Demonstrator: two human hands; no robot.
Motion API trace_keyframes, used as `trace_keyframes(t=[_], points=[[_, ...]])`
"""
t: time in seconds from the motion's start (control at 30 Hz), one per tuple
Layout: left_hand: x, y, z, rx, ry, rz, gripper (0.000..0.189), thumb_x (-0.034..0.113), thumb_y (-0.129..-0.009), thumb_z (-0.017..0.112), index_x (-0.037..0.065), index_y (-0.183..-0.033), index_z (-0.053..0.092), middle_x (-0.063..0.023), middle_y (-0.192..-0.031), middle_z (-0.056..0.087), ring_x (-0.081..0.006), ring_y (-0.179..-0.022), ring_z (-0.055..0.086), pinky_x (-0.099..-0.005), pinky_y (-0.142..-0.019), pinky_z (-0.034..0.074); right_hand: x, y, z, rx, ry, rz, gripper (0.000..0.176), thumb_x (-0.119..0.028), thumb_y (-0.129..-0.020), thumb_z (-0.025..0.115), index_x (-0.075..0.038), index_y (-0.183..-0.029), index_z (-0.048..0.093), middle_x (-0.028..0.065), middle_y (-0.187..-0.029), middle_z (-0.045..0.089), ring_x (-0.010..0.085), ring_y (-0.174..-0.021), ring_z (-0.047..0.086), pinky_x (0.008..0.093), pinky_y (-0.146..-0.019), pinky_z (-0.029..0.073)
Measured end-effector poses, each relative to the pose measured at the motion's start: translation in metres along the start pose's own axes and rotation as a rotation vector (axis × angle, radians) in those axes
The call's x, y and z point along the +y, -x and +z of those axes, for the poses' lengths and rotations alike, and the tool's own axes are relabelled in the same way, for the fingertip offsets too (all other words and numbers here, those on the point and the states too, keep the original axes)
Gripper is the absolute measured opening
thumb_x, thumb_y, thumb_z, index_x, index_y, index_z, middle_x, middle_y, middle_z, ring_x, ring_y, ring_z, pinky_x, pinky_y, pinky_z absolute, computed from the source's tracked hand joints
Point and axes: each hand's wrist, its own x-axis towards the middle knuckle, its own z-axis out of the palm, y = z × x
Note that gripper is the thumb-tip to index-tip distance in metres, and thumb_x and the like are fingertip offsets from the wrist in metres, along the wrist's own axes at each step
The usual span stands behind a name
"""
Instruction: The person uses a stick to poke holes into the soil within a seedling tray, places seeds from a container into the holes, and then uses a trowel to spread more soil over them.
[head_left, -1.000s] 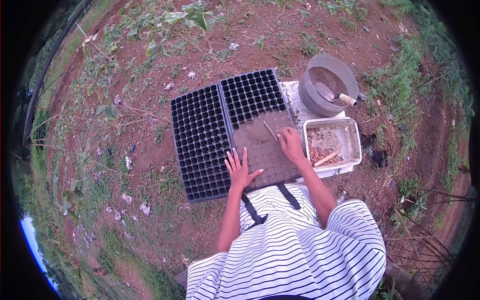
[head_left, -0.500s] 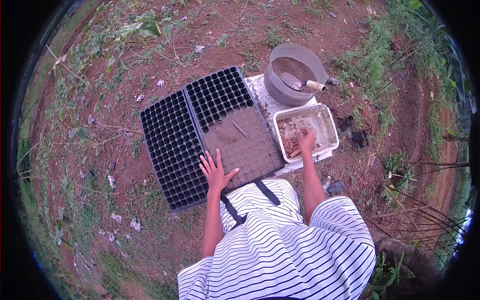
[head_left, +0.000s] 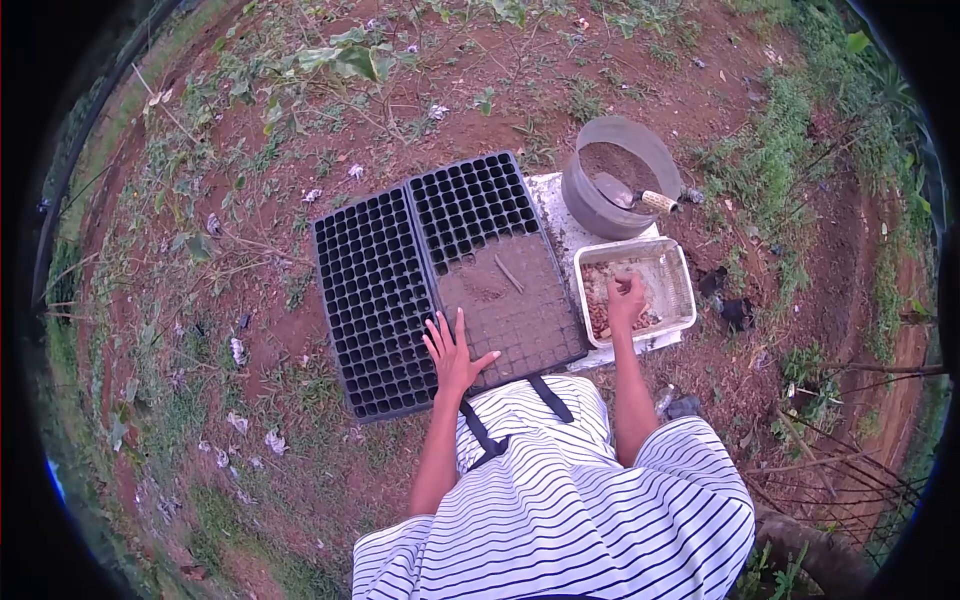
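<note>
Right hand inside the white basket, left hand spread across two trays

With twelve at the top of the view, the white basket (head_left: pixel 679 278) sits at three o'clock from the soil-filled tray (head_left: pixel 477 205), its near-side rim just beside that tray's edge. At twelve o'clock from the basket stands a round bucket (head_left: pixel 580 205), with a trowel (head_left: pixel 658 201) whose handle lies across the rim toward three. Toward three from the basket, open ground stretches beyond some dark lumps (head_left: pixel 735 312). At nine o'clock from the soil-filled tray, the black tray (head_left: pixel 368 300) lies right alongside. A stick (head_left: pixel 508 273) lies on the soil.

The right hand (head_left: pixel 626 298) points toward twelve over the brown pieces (head_left: pixel 596 290), walled in by the basket on every side. Its fingers are curled, tips drawn near the thumb; whether they pinch anything, I cannot tell. The left hand (head_left: pixel 454 362), at seven o'clock on the soil-filled tray, is splayed wide and grasps nothing, fingers toward eleven, thumb toward two.
</note>
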Motion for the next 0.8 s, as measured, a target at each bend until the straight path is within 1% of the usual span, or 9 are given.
trace_keyframes(t=[0.07,0.13,0.2,0.23,0.3,0.37,0.47,0.6,0.8], points=[[0.010,0.002,-0.008,0.035,0.014,0.021,0.118,0.062,-0.069,0.076,0.014,-0.156,0.011,-0.0294,-0.157,-0.001,-0.0484,-0.144,-0.008,-0.0619,-0.114,-0.003,-0.018,0.017,0.001,-0.109,0.049,0.001,0.012,-0.004,-0.078,0.071,-0.001,-0.089,0.067,0.0074,-0.080,0.067,0.0148,-0.070,0.060,0.0297,-0.067,0.049],[0.020,0.000,-0.015,0.107,0.036,0.041,0.110,0.056,-0.071,0.077,0.014,-0.154,0.019,-0.0269,-0.158,0.007,-0.0472,-0.145,-0.001,-0.0612,-0.114,-0.001,-0.051,0.045,0.011,-0.292,-0.187,0.041,0.011,-0.004,-0.082,0.070,-0.002,-0.092,0.068,0.0059,-0.083,0.069,0.0124,-0.072,0.062,0.0281,-0.068,0.050],[0.026,-0.005,-0.016,0.138,0.157,0.103,0.097,0.053,-0.073,0.076,0.017,-0.151,0.030,-0.0235,-0.156,0.016,-0.0471,-0.144,0.008,-0.0606,-0.116,0.003,-0.078,0.066,0.014,-0.611,-0.261,0.074,0.015,-0.004,-0.085,0.069,-0.001,-0.099,0.065,0.0016,-0.083,0.068,0.0065,-0.073,0.061,0.0232,-0.065,0.049],[0.039,-0.005,-0.026,0.222,0.180,0.121,0.078,0.043,-0.076,0.077,0.016,-0.142,0.046,-0.0158,-0.148,0.036,-0.0390,-0.140,0.027,-0.0581,-0.116,0.009,-0.086,0.074,0.017,-0.611,-0.267,0.071,0.015,-0.004,-0.085,0.069,-0.001,-0.099,0.065,0.0016,-0.083,0.068,0.0065,-0.073,0.061,0.0232,-0.065,0.049],[0.044,-0.010,-0.031,0.182,0.268,0.148,0.071,0.039,-0.076,0.078,0.015,-0.137,0.051,-0.0131,-0.140,0.044,-0.0348,-0.135,0.036,-0.0571,-0.116,0.012,-0.097,0.086,0.022,-0.907,-0.218,0.051,0.014,-0.005,-0.086,0.069,0.001,-0.099,0.066,0.0009,-0.083,0.068,0.0055,-0.073,0.062,0.0228,-0.065,0.050],[0.052,-0.011,-0.036,0.212,0.376,0.223,0.049,0.027,-0.075,0.079,0.012,-0.119,0.064,-0.0059,-0.114,0.060,-0.0261,-0.116,0.054,-0.0529,-0.114,0.021,-0.102,0.093,0.025,-0.960,-0.271,0.085,0.013,-0.005,-0.087,0.069,0.001,-0.098,0.067,0.0012,-0.084,0.069,0.0056,-0.074,0.062,0.0228,-0.065,0.050],[0.050,-0.012,-0.032,0.183,0.368,0.257,0.045,0.023,-0.073,0.079,0.011,-0.114,0.067,-0.0067,-0.108,0.062,-0.0270,-0.113,0.055,-0.0502,-0.114,0.023,-0.100,0.100,0.030,-1.036,-0.317,0.128,0.012,-0.005,-0.088,0.067,0.001,-0.098,0.069,0.0028,-0.087,0.069,0.0064,-0.076,0.063,0.0233,-0.067,0.051],[0.048,-0.007,-0.032,0.241,0.370,0.213,0.040,0.021,-0.071,0.080,0.011,-0.108,0.070,-0.0058,-0.102,0.063,-0.0263,-0.104,0.057,-0.0442,-0.102,0.034,-0.094,0.099,0.033,-1.149,-0.314,0.158,0.015,-0.006,-0.088,0.065,0.002,-0.101,0.066,0.0062,-0.089,0.070,0.0091,-0.082,0.065,0.0248,-0.073,0.053],[0.048,-0.002,-0.027,0.291,0.331,0.235,0.033,0.025,-0.073,0.079,0.012,-0.102,0.071,-0.0026,-0.098,0.065,-0.0236,-0.100,0.057,-0.0397,-0.094,0.035,-0.090,0.100,0.034,-1.162,-0.368,0.343,0.018,-0.008,-0.088,0.065,0.002,-0.103,0.065,0.0061,-0.090,0.070,0.0109,-0.084,0.066,0.0260,-0.076,0.053]])
